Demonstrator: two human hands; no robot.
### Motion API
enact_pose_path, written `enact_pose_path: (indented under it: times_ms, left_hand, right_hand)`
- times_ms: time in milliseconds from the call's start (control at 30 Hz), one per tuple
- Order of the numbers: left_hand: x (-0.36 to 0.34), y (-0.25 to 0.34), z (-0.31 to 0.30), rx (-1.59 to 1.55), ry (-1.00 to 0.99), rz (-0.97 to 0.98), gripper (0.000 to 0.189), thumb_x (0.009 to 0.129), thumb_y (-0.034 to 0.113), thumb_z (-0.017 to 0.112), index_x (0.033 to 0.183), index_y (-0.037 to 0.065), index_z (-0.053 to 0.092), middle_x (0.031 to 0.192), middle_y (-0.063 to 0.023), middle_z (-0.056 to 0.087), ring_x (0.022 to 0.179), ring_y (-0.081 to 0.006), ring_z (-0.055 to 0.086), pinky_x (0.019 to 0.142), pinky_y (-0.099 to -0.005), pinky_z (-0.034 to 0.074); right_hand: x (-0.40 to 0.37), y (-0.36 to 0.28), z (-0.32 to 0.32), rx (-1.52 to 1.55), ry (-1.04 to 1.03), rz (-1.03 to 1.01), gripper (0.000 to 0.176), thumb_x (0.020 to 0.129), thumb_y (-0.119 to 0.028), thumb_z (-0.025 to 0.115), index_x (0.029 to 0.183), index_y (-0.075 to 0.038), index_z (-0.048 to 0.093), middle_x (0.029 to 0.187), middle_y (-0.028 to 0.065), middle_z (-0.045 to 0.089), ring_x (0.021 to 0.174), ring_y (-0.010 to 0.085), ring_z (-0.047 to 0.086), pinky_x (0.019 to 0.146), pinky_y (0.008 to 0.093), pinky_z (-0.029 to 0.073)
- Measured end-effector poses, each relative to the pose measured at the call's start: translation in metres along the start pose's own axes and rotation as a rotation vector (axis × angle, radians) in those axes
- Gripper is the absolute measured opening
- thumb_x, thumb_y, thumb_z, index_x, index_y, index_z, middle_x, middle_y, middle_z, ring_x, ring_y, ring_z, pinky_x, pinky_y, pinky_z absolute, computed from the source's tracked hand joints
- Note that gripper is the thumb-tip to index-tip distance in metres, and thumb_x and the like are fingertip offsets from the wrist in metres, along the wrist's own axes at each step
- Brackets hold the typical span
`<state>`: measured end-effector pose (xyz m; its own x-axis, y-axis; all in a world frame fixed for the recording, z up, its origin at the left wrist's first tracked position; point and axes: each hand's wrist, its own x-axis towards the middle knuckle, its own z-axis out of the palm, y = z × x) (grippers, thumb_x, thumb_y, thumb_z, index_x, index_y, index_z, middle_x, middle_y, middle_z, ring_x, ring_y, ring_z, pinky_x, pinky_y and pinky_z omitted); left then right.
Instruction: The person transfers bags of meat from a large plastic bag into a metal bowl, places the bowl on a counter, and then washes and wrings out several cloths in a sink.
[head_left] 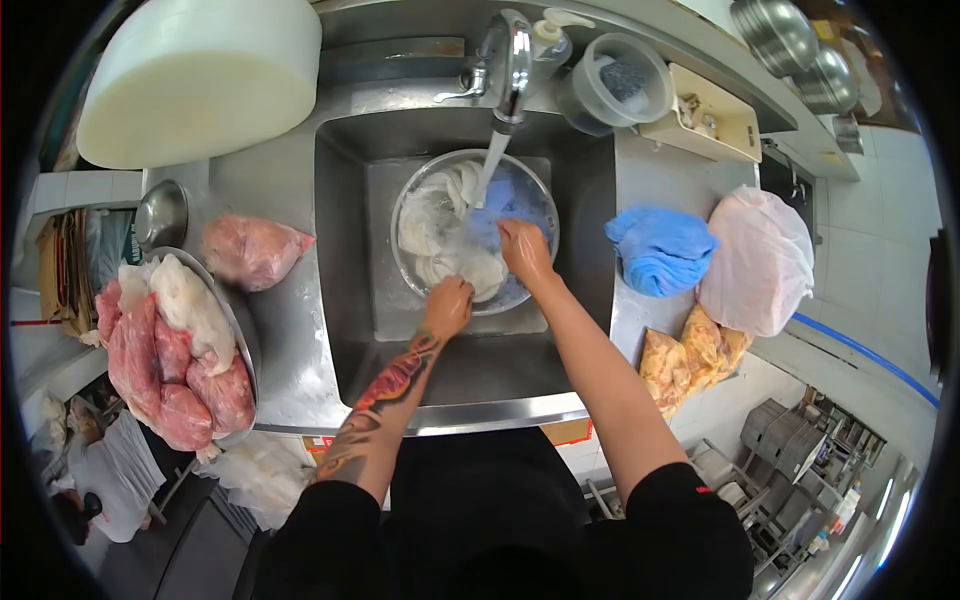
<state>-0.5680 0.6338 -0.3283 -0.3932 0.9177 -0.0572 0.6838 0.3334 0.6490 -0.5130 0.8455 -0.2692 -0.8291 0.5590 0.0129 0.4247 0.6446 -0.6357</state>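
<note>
A round metal basin [402, 240] stands in the sink with water in it. Wet white cloth [430, 225] fills its left side, and blue cloth [520, 195] lies at the right. The faucet [515, 75] pours a stream into the basin. My left hand [448, 305] is closed on the white cloth at the near rim. Above the basin's right half, my right hand [525, 250] is closed with fingers pressed together, close to both cloths. What those fingers hold, if anything, is hidden.
Left of the sink [350, 370], a bagged piece of raw meat [255, 250] lies beside a tray heaped with meat [170, 360]. Folded blue cloth [660, 250], a white bag [758, 260] and bags of yellowish food [690, 355] sit right. A plastic tub [620, 80] stands behind.
</note>
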Motion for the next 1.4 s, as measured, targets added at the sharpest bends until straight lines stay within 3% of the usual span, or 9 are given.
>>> enact_pose_path:
  times_ms: [233, 333, 533, 600, 733, 900, 967, 1100, 1400]
  left_hand:
    - [-0.007, 0.017, 0.008, -0.001, 0.029, -0.199, 0.01, 0.08, 0.009, 0.067, 0.089, 0.005, 0.064, 0.095, -0.0137, 0.059, 0.096, -0.0353, 0.058, 0.078, -0.0476, 0.049]
    - [0.004, 0.021, 0.0, -0.047, -0.006, -0.132, 0.013, 0.08, 0.009, 0.066, 0.093, 0.006, 0.065, 0.097, -0.0136, 0.058, 0.098, -0.0355, 0.057, 0.081, -0.0473, 0.048]
    - [0.054, 0.016, 0.02, -0.18, 0.244, 0.08, 0.021, 0.081, 0.006, 0.062, 0.102, 0.005, 0.063, 0.111, -0.0139, 0.058, 0.108, -0.0321, 0.054, 0.084, -0.0459, 0.048]
    - [0.056, 0.013, 0.043, -0.029, 0.019, -0.208, 0.025, 0.082, 0.011, 0.063, 0.106, 0.005, 0.063, 0.107, -0.013, 0.063, 0.105, -0.0317, 0.058, 0.085, -0.0456, 0.047]
    - [0.05, 0.011, 0.044, 0.114, -0.298, -0.321, 0.02, 0.083, 0.016, 0.066, 0.1, 0.006, 0.066, 0.093, -0.0115, 0.068, 0.094, -0.032, 0.064, 0.082, -0.0469, 0.048]
    - [0.031, 0.028, -0.023, -0.086, 0.09, 0.081, 0.013, 0.083, 0.016, 0.069, 0.08, 0.003, 0.071, 0.08, -0.0101, 0.066, 0.08, -0.0304, 0.064, 0.071, -0.0429, 0.048]
    - [0.024, 0.051, -0.076, -0.304, 0.018, 0.008, 0.014, 0.085, 0.016, 0.069, 0.084, 0.002, 0.072, 0.08, -0.0086, 0.065, 0.079, -0.0265, 0.063, 0.07, -0.0392, 0.047]
    - [0.013, 0.102, -0.17, -0.819, -0.068, -0.147, 0.024, 0.097, 0.024, 0.064, 0.103, 0.003, 0.075, 0.086, -0.0039, 0.063, 0.085, -0.0133, 0.058, 0.077, -0.0286, 0.044]
    - [0.02, 0.217, -0.313, -0.913, 0.046, 0.131, 0.047, 0.1, 0.045, 0.057, 0.111, 0.002, 0.074, 0.1, -0.0063, 0.071, 0.096, -0.0149, 0.062, 0.088, -0.0302, 0.047]
  right_hand:
    - [0.069, 0.001, 0.079, -0.326, 0.076, -0.039, 0.022, 0.08, -0.003, 0.064, 0.099, -0.008, 0.073, 0.101, 0.0162, 0.069, 0.093, 0.0341, 0.066, 0.077, 0.0436, 0.054]
    - [0.063, 0.083, 0.129, -0.147, 0.057, 0.076, 0.021, 0.076, -0.002, 0.065, 0.094, -0.008, 0.074, 0.093, 0.015, 0.069, 0.087, 0.0338, 0.066, 0.073, 0.0429, 0.053]
    - [0.029, 0.004, -0.009, 0.473, 0.254, 0.354, 0.016, 0.089, -0.007, 0.069, 0.102, 0.002, 0.073, 0.083, 0.0068, 0.072, 0.073, 0.0134, 0.064, 0.07, 0.0276, 0.05]
    - [0.011, -0.029, -0.056, 0.419, 0.315, 0.342, 0.013, 0.093, -0.008, 0.067, 0.099, 0.003, 0.072, 0.083, 0.0011, 0.067, 0.076, 0.0089, 0.058, 0.069, 0.0236, 0.047]
    - [-0.021, -0.074, -0.099, 0.624, 0.393, 0.257, 0.014, 0.097, -0.011, 0.064, 0.101, 0.002, 0.067, 0.097, 0.0024, 0.063, 0.091, 0.0104, 0.057, 0.082, 0.0232, 0.045]
    - [-0.025, -0.098, -0.11, 1.124, 0.41, 0.35, 0.016, 0.101, -0.019, 0.061, 0.103, -0.003, 0.064, 0.09, -0.0022, 0.061, 0.082, 0.0054, 0.053, 0.074, 0.0206, 0.042]
    - [-0.025, -0.101, -0.123, 1.285, 0.282, 0.333, 0.018, 0.099, -0.02, 0.063, 0.101, -0.003, 0.066, 0.093, -0.0002, 0.064, 0.084, 0.0062, 0.056, 0.077, 0.0233, 0.045]
    - [-0.019, -0.13, -0.174, 0.756, -0.032, 0.162, 0.02, 0.095, -0.02, 0.068, 0.102, -0.002, 0.071, 0.104, 0.0032, 0.069, 0.094, 0.0089, 0.061, 0.084, 0.0265, 0.048]
    - [-0.033, -0.164, -0.198, 1.102, -0.329, -0.157, 0.04, 0.093, -0.024, 0.07, 0.129, -0.007, 0.066, 0.113, 0.0026, 0.07, 0.107, 0.0147, 0.062, 0.094, 0.0323, 0.048]
